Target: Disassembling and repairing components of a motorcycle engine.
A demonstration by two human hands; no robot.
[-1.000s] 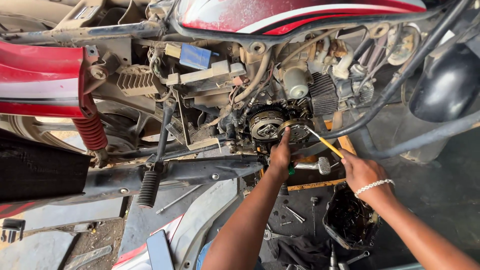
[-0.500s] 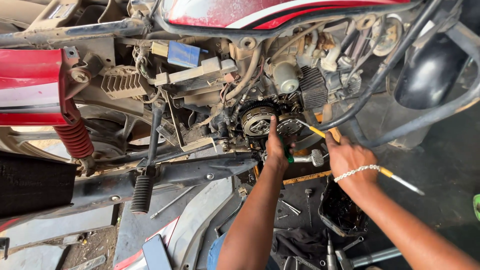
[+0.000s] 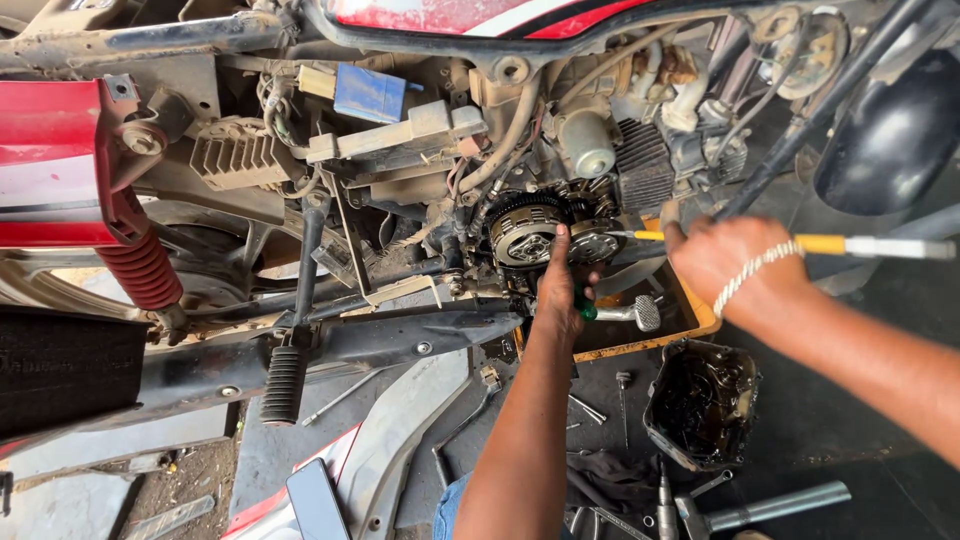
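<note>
Left hand (image 3: 560, 290) touches clutch (image 3: 527, 232); right hand (image 3: 725, 262) perhaps grips screwdriver (image 3: 835, 245).

Dark oily floor (image 3: 880, 440), daylight
</note>
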